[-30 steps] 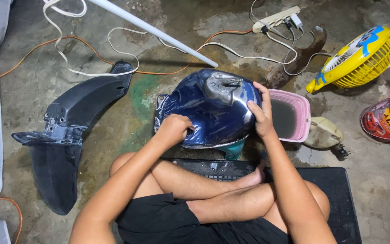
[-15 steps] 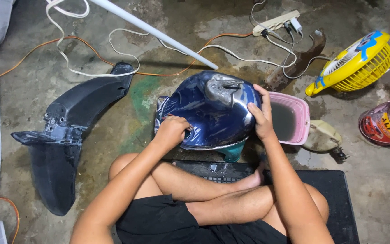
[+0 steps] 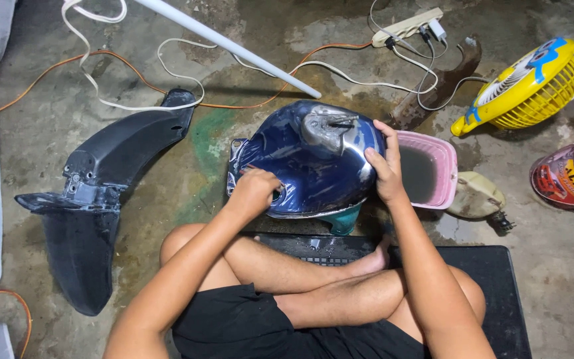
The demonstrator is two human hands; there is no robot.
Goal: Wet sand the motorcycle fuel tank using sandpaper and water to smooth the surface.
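Tank: blue fuel tank (image 3: 307,163) sitting on the floor before my crossed legs | left hand (image 3: 255,191): curled, pressing its lower-left face | right hand (image 3: 385,169): spread open, bracing the right edge | tip: I'm keeping strokes even, tank steady.

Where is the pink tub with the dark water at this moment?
In the head view the pink tub sits on the floor right of the blue tank, just beyond the right hand.
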